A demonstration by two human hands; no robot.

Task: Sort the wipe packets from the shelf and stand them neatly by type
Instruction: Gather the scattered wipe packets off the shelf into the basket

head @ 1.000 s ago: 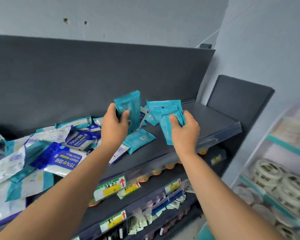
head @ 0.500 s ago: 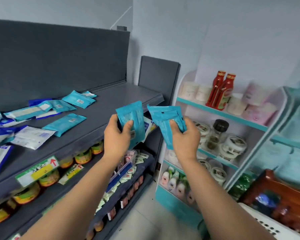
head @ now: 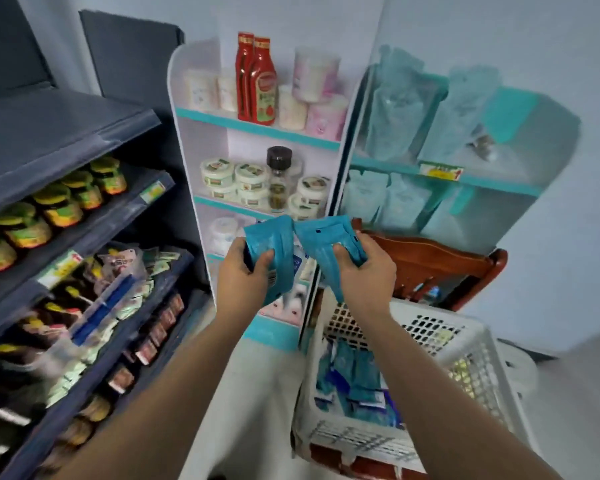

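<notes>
Left hand [head: 243, 275] grips teal packets [head: 269, 244], right hand [head: 366, 271] grips more [head: 326, 245]; white basket [head: 440, 337] at five o'clock.

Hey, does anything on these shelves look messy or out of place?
Yes. On the dark rack, third shelf down, small sachets lie in a loose, uneven heap. On the white shelf unit, one tall dark-capped jar stands alone among the squat white tubs.

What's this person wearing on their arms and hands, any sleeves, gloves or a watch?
Nothing visible. The left hand and right hand are ungloved, both forearms are bare with no sleeve in view, and no watch or band shows.
</notes>
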